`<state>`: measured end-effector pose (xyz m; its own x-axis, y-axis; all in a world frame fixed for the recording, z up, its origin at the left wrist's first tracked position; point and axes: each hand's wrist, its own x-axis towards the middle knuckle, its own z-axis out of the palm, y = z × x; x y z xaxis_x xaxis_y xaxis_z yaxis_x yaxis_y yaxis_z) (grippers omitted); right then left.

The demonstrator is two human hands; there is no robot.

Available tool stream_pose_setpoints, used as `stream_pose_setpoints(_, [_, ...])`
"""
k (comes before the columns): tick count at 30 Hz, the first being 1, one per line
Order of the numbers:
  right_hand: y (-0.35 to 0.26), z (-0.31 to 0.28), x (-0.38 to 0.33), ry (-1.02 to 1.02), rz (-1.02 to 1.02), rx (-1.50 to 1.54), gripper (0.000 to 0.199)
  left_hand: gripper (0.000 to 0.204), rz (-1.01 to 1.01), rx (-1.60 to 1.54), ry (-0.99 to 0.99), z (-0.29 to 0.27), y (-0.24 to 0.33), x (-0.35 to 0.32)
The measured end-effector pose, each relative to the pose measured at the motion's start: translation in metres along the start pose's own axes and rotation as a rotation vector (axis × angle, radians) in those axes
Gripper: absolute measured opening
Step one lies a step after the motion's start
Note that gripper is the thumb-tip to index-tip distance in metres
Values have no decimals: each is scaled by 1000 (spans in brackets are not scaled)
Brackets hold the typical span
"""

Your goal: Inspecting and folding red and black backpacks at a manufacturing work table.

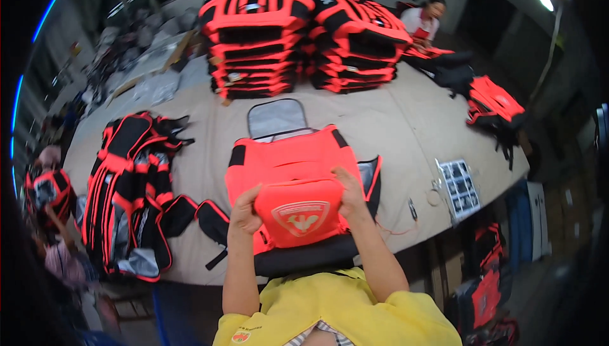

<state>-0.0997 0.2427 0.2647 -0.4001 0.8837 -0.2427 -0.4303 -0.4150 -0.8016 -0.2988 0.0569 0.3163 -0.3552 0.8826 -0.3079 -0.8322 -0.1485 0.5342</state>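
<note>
A bright red-orange and black backpack (292,159) lies in front of me at the near edge of the table. Its padded front section (269,219), marked with a pale emblem, is raised toward me. My left hand (246,209) grips the left side of that section, thumb on top. On the opposite side my right hand (349,192) holds its upper right corner. The fingers underneath are partly hidden. A grey-lined flap (277,118) sticks out flat beyond the backpack's far end, and a black panel (307,255) lies closest to my body.
Two tall stacks of backpacks (257,29) stand at the far side. More backpacks (130,194) spread over the left. At right are a photo sheet (458,189), a small dark tool (413,209) and another red-black bag (495,102). A co-worker (421,22) sits at the far right.
</note>
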Motion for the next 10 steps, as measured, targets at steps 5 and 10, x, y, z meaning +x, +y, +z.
stream_pose_setpoints(5, [-9, 10, -8, -125, 169, 192, 26, 29, -46, -52, 23, -16, -3, 20])
stream_pose_setpoints(10, [0, 6, -3, -123, 330, 292, 28, 37, -23, -140, -5, -37, -10, 27])
